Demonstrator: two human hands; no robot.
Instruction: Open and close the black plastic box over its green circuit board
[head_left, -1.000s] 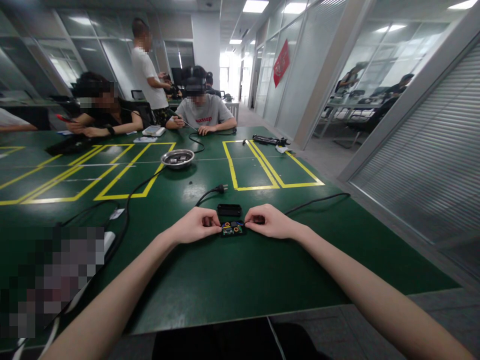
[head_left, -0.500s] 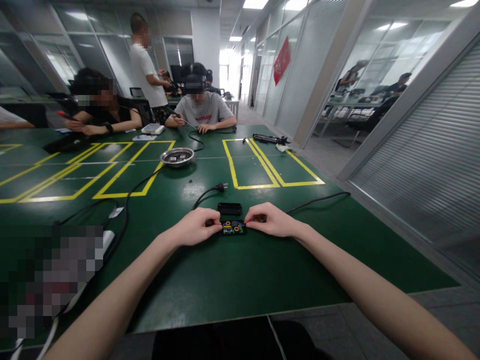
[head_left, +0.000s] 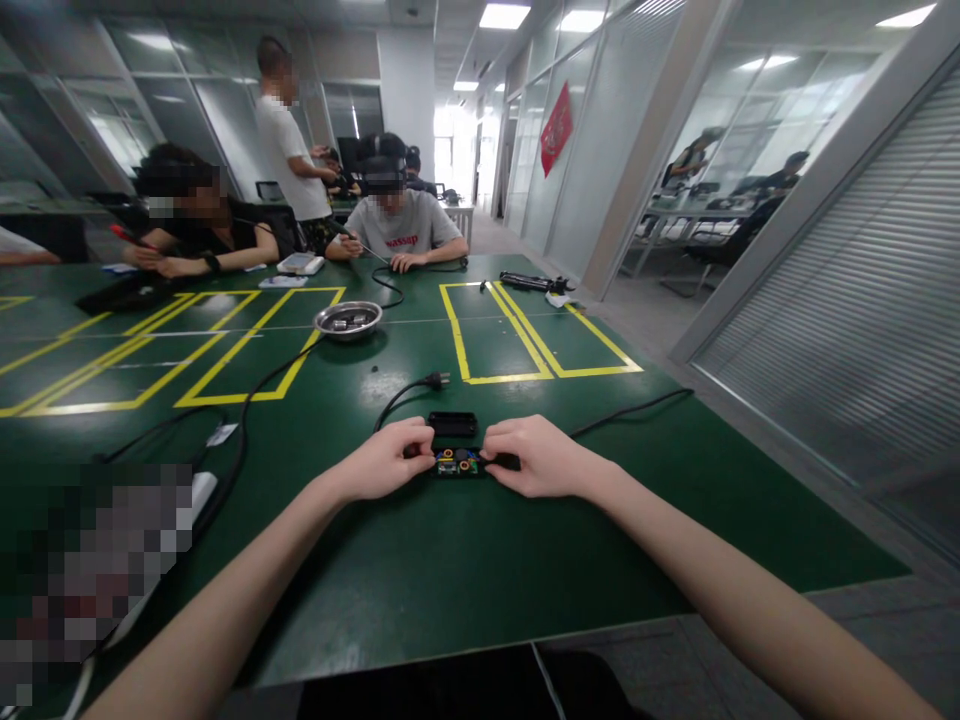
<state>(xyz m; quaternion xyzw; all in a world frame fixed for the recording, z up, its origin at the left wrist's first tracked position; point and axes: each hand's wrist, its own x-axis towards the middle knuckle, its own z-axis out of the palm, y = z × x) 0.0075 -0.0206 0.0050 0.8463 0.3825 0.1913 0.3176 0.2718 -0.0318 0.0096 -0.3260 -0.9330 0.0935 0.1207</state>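
An opened black power adapter [head_left: 448,472] lies on the green table between my hands, its circuit board with copper-ringed coils facing up. My left hand [head_left: 390,462] is closed in a pinch at the adapter's left end, where a cord comes in. At the other end my right hand [head_left: 538,458] pinches too, thumb and fingertips together against the casing. The fingers hide exactly which part each hand grips. Just behind the adapter sits its black cover [head_left: 452,424], hollow side up. A black plug [head_left: 436,381] on a cord lies beyond my left hand.
A metal bowl [head_left: 348,320] with small metal parts stands farther back. Yellow tape [head_left: 510,378] marks the table [head_left: 390,590]. A black cord [head_left: 637,405] runs right; a white power strip [head_left: 199,500] is at left. A folded black tripod [head_left: 529,282] lies far off. People sit opposite.
The whole view has shifted slightly. Both hands stay at the adapter's ends; the right hand's fingers have bunched a little closer around its end.
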